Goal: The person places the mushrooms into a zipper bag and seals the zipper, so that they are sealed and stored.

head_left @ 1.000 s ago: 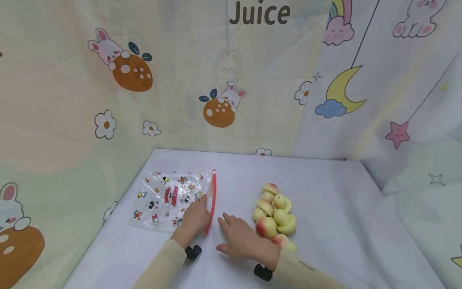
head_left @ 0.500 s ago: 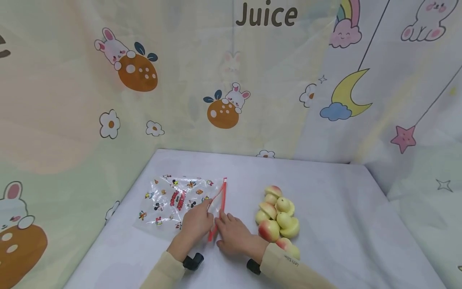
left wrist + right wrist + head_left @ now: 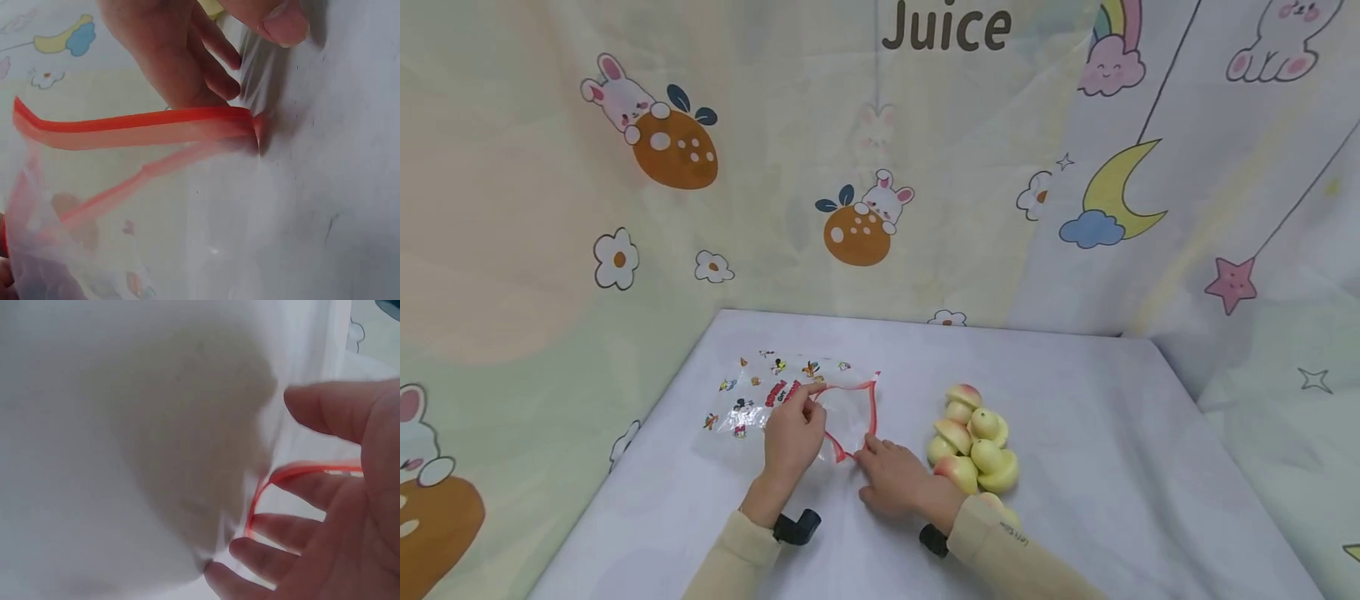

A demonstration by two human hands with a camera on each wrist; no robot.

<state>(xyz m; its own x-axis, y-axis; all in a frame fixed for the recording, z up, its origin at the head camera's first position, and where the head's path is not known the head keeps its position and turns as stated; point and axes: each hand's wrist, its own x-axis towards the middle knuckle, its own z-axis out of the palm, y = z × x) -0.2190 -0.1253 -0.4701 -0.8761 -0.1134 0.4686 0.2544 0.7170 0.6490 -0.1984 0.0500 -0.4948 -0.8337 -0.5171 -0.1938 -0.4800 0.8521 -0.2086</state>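
Left hand pinches the upper lip of the zip bag; right hand pinches the lower lip at the near corner. Recommendation: draw the lips evenly apart, keeping the lower one on the table. Bag lies left of the peach halves: clear, cartoon-printed, red-rimmed mouth gaping.

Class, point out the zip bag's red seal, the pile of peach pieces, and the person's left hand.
red seal [image 3: 872, 408], head view, right side of the opened strip.
peach pieces [image 3: 973, 442], head view, middle of the pile.
left hand [image 3: 792, 435], head view, back of the hand.
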